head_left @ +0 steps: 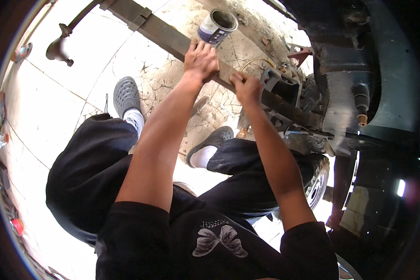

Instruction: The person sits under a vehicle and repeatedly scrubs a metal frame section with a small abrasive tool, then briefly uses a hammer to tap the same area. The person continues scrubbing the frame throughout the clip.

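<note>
Two bare hands rest on one long dark metal bar (172, 39) that runs slantwise from upper left down to the right. Left hand (200, 60) lies palm-down over the bar's top with fingers spread and curled over the far edge, apparently pressing to steady it. Right hand (247, 88) closes around the bar lower down, near the blocky metal bracket (282, 86) where the bar meets the dark vehicle body (359, 79); the two-point hold seems meant to keep the bar from shifting. Just beyond the bar an open paint can (217, 25) stands tilted on the cracked pavement (154, 79). Below, grey shoes (126, 95) and a wheel (315, 184) show.
</note>
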A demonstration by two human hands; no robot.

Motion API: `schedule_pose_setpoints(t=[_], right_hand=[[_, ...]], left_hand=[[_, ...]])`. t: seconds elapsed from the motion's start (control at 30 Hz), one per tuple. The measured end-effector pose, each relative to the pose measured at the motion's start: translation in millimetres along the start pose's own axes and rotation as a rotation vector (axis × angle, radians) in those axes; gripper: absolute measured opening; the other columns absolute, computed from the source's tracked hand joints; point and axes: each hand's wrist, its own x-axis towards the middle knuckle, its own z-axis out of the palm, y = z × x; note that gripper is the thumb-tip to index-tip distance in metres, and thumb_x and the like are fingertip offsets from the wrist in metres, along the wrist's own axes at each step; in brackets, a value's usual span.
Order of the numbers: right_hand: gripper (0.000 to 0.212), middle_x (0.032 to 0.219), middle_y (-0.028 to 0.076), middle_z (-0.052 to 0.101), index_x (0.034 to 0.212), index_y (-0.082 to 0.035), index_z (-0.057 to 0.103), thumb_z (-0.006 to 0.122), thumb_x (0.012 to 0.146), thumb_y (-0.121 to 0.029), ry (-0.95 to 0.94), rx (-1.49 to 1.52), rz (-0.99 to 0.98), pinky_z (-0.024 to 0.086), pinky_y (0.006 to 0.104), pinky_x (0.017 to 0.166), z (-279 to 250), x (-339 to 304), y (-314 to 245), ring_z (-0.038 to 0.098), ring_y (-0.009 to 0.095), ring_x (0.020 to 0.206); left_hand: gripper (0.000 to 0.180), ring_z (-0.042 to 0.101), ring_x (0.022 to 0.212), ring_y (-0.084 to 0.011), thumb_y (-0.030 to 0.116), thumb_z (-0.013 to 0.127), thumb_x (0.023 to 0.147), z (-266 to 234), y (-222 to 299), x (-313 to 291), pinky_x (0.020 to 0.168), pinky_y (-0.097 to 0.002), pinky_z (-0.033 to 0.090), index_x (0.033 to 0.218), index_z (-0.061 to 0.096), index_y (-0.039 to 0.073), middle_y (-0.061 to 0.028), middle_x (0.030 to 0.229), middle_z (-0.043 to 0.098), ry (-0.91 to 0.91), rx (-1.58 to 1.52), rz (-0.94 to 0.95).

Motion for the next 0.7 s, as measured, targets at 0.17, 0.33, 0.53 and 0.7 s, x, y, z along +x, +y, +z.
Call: schedule_pose_setpoints(t=[0.17,0.33,0.53,0.7], right_hand=[[0.027,0.096,0.017,0.080,0.106,-0.007,0.084,0.086,0.087,-0.027,-0.045,0.004,0.058,0.057,0.0420,0.088,-4.7,15.3,12.9,0.078,0.034,0.092],[0.025,0.094,0.015,0.081,0.104,-0.007,0.084,0.087,0.086,-0.024,0.009,0.012,0.061,0.056,0.0425,0.086,3.0,18.7,-5.1,0.077,0.033,0.088],[0.025,0.093,0.018,0.079,0.102,-0.005,0.083,0.085,0.087,-0.025,0.028,0.004,0.001,0.057,0.0413,0.083,-2.7,-5.4,-12.3,0.077,0.034,0.087],[0.021,0.093,0.019,0.079,0.099,-0.006,0.083,0.080,0.090,-0.025,0.082,0.063,0.027,0.058,0.0426,0.080,0.0,7.4,-9.4,0.078,0.035,0.087]], left_hand=[[0.029,0.067,0.115,-0.0244,0.030,0.056,0.098,7.5,5.8,3.2,0.119,-0.0434,0.037,0.095,0.075,0.009,-0.0089,0.100,0.074,0.114,0.029,0.029],[0.029,0.067,0.116,-0.0252,0.029,0.057,0.097,6.3,1.3,1.8,0.122,-0.0489,0.035,0.098,0.079,0.009,-0.0093,0.107,0.076,0.035,0.015,0.019],[0.032,0.067,0.115,-0.0252,0.032,0.054,0.100,7.9,-1.9,0.7,0.121,-0.0461,0.036,0.098,0.078,0.010,-0.0092,0.105,0.076,0.087,0.036,0.007],[0.035,0.067,0.118,-0.0262,0.034,0.052,0.102,6.1,7.2,-0.2,0.121,-0.0454,0.036,0.100,0.078,0.010,-0.0095,0.108,0.076,0.035,0.043,0.017]])
